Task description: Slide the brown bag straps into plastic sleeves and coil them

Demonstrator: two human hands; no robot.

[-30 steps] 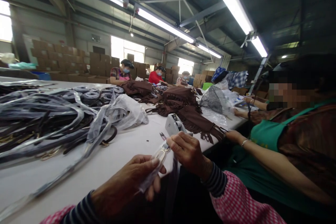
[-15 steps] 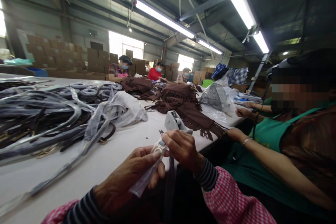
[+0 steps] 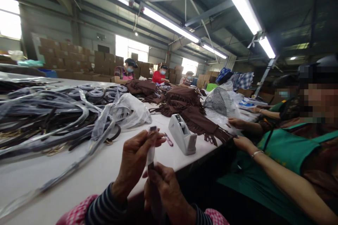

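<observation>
Near the table's front edge, my left hand [image 3: 136, 154] pinches the upper end of a plastic-wrapped strap [image 3: 151, 151]. Lower down, my right hand [image 3: 165, 186] is closed around the same strap, whose dark part shows through the clear wrap. The strap's lower end hangs blurred below the hands. Just beyond my left fingertips lies a small pair of pinkish snips [image 3: 168, 139] on the white table [image 3: 105, 168]. A white tape dispenser [image 3: 182, 135] stands to the right of them.
Plastic-wrapped straps [image 3: 52, 112] are piled at the left. Brown fringed pieces [image 3: 185, 103] lie mid-table, beside a clear bag [image 3: 218, 100]. At the right, a person in a green apron [image 3: 285, 147] has a hand [image 3: 245, 144] at the table edge. Other people sit beyond.
The snips have left my right hand and lie on the table. My right hand has moved down the strap, my left hand up to its end. The dispenser is now uncovered.
</observation>
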